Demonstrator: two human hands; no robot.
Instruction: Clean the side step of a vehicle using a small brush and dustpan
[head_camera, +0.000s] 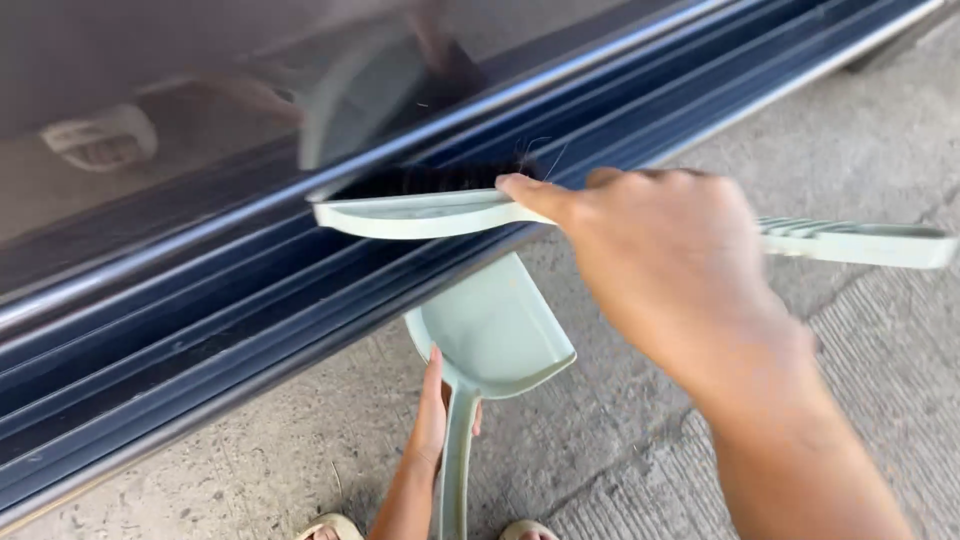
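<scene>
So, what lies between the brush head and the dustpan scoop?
In the head view, only the dark blue door-sill rails separate the brush from the dustpan; nothing else.

Pale green brush (420, 215) with black bristles, matching pale green dustpan (495, 335), dark blue sill (200, 330), grey concrete (880, 150)

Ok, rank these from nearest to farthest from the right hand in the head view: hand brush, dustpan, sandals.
1. hand brush: held in the right hand, bristles against the door sill track.
2. dustpan: just below the sill, held by the left hand.
3. sandals: bottom edge, on the concrete.
</scene>
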